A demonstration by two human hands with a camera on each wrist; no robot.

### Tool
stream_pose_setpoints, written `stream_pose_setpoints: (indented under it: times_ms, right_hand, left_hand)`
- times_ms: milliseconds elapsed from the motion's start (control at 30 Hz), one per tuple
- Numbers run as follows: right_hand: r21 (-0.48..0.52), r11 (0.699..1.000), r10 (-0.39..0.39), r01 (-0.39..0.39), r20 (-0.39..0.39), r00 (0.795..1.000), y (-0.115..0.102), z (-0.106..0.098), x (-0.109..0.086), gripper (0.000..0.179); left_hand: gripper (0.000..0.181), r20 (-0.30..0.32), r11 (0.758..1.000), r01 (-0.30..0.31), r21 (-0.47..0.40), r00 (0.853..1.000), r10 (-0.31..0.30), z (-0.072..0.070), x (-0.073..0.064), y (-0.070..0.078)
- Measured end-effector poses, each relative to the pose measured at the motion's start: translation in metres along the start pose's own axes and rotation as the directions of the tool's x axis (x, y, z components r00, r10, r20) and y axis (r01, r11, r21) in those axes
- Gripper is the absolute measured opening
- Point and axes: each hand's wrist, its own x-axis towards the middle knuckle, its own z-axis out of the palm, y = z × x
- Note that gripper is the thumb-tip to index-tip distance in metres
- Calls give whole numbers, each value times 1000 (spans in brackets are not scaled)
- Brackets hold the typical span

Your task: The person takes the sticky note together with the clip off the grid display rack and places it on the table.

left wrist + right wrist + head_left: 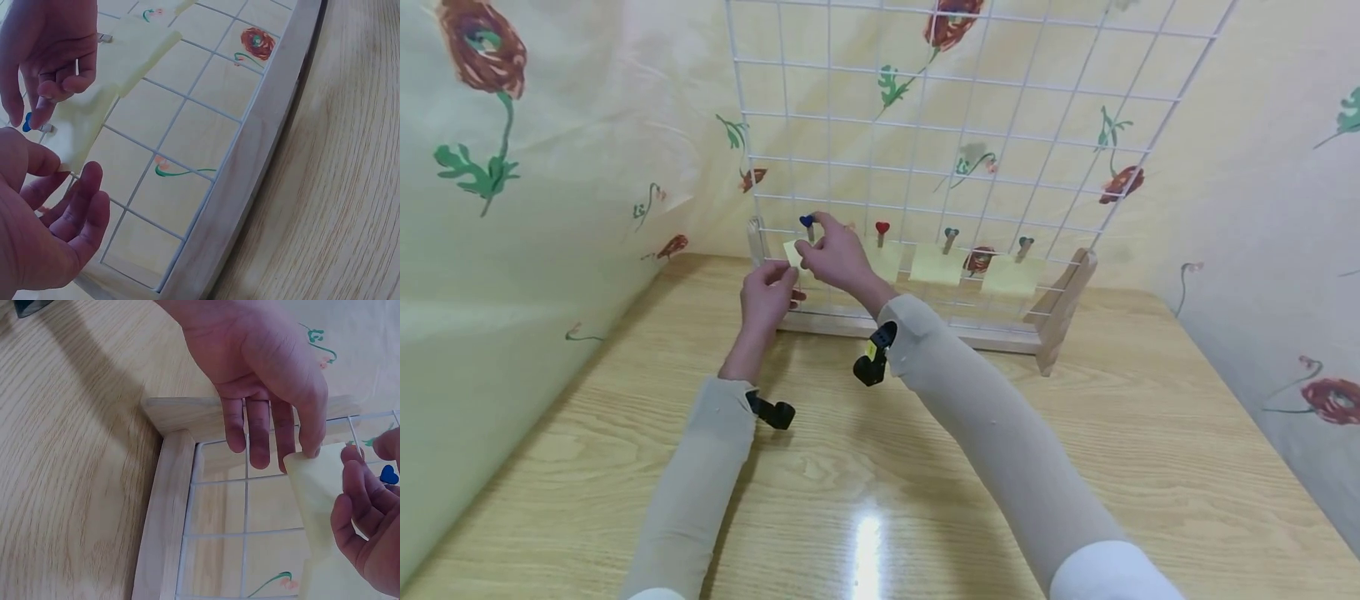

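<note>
A pale yellow paper note [793, 253] hangs at the left end of a white wire grid [970, 125]. My left hand [766, 302] pinches its lower left corner between thumb and index finger; in the left wrist view the hand [50, 219] has its other fingers loosely bent. A small clothespin with a blue heart [807, 222] is at the top of that note. My right hand [842, 258] is beside this clothespin, its fingertips around the blue heart [389, 475] without a visible squeeze. In the right wrist view, the right hand [375, 519] partly covers the note [319, 494].
To the right hang more yellow notes, under a red heart clothespin [882, 228] and two teal heart clothespins [951, 233]. A wooden stand [1060, 312] carries the grid on the wooden table [850, 450]. Flower-patterned cloth [587, 108] surrounds the table.
</note>
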Motion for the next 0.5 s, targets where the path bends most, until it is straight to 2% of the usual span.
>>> stream_pose_setpoints:
  times_ms: [167,333,500]
  right_hand:
    - [63,998,8,-5,-54,999,-2,3,2,51]
    - [21,1000,-7,10,-128,992,-5,4,5,38]
    - [-42,999,-5,-2,-147,989,-7,5,5,28]
  left_hand:
    - [32,7,1000,19,-17,1000,-19,1,-1,-1]
    - [33,6,1000,1,-31,1000,0,1,0,0]
    - [32,6,999,-15,-39,1000,15,0,1,1]
